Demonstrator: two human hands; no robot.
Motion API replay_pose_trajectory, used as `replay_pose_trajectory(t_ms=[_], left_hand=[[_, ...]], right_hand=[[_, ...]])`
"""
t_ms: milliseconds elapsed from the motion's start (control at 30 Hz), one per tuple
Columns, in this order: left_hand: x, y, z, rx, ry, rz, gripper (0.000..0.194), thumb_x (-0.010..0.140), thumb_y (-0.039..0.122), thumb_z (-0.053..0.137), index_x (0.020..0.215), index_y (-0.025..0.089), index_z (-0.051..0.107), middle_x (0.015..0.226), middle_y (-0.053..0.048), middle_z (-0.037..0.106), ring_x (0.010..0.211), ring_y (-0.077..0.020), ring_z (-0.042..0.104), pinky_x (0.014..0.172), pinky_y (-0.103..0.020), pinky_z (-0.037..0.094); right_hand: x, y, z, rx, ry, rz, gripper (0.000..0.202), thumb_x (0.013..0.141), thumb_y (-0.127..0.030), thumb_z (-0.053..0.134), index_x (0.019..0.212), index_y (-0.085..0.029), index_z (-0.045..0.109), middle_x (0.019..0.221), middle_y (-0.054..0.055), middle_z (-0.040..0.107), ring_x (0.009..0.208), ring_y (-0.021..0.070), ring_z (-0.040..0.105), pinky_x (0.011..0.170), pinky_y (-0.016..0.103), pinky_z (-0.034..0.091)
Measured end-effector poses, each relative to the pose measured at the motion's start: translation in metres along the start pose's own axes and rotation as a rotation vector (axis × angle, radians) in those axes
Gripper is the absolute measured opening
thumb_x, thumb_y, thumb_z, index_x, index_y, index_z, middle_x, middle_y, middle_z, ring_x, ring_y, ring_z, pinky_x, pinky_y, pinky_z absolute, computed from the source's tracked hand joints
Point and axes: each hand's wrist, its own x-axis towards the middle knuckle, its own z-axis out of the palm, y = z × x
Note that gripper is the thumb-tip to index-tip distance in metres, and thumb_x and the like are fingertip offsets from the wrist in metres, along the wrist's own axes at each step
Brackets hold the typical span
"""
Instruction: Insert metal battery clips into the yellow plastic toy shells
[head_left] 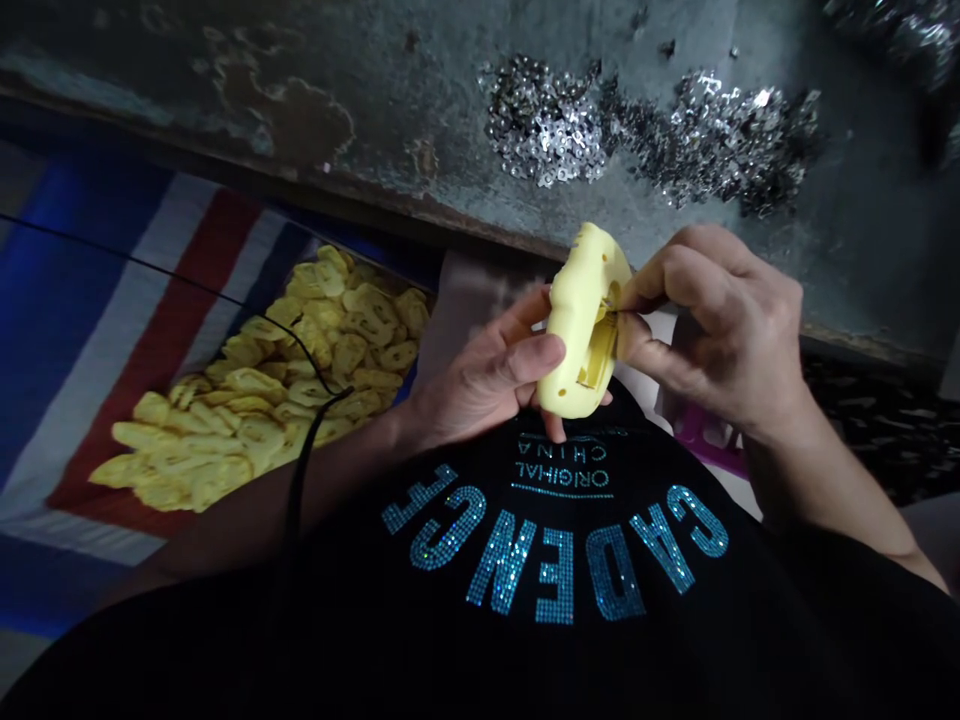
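Note:
My left hand grips a pale yellow plastic casing, thumb on its near face and fingers behind it. The casing is tilted upright above my lap, with a rectangular recess on its right side and small round holes in its shell. At the upper end of that recess, my right hand pinches thumb and forefinger together. A small shiny metal piece shows at those fingertips; most of it is hidden by them.
Loose small metal pieces lie heaped on the worn metal workbench ahead. Left of me, many yellow plastic parts are piled on a striped blue, white and red sheet. A black cord hangs across the left side. Something purple sits below my right wrist.

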Motion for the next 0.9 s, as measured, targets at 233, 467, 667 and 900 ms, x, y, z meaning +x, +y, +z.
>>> replay_pose_trajectory(t_ms=[233, 467, 667, 900], left_hand=[[-0.003, -0.002, -0.001, 0.025, 0.003, -0.02, 0.063, 0.107, 0.051, 0.074, 0.157, 0.019, 0.055, 0.126, -0.011, 0.077, 0.1, -0.0275, 0.088, 0.06, -0.023, 0.07], [-0.002, -0.003, -0.006, 0.061, -0.092, 0.005, 0.066, 0.111, 0.059, 0.066, 0.158, 0.015, 0.051, 0.112, -0.012, 0.081, 0.097, -0.0285, 0.086, 0.058, -0.024, 0.069], [-0.003, -0.002, -0.003, 0.048, -0.034, -0.014, 0.061, 0.108, 0.053, 0.072, 0.154, 0.017, 0.054, 0.117, -0.01, 0.08, 0.101, -0.029, 0.087, 0.059, -0.023, 0.07], [-0.001, 0.0, -0.001, 0.011, -0.009, -0.026, 0.06, 0.106, 0.052, 0.077, 0.154, 0.021, 0.057, 0.124, -0.008, 0.076, 0.1, -0.0278, 0.088, 0.057, -0.023, 0.069]], right_hand=[[-0.002, -0.003, -0.004, 0.04, -0.08, 0.149, 0.011, 0.104, -0.031, 0.072, 0.094, -0.028, 0.068, 0.087, 0.003, 0.073, 0.079, 0.0236, 0.071, 0.072, 0.043, 0.063], [0.004, -0.005, -0.011, 0.157, -0.068, 0.138, 0.013, 0.096, -0.017, 0.07, 0.091, -0.029, 0.067, 0.087, 0.002, 0.075, 0.075, 0.0216, 0.07, 0.067, 0.041, 0.059], [0.005, -0.003, -0.009, 0.115, -0.069, 0.092, 0.013, 0.095, -0.016, 0.072, 0.092, -0.027, 0.066, 0.085, 0.001, 0.07, 0.073, 0.0194, 0.067, 0.061, 0.037, 0.051], [0.001, -0.005, -0.01, -0.02, -0.107, 0.123, 0.009, 0.107, -0.03, 0.072, 0.098, -0.027, 0.074, 0.091, 0.004, 0.076, 0.08, 0.0228, 0.075, 0.066, 0.04, 0.061]])
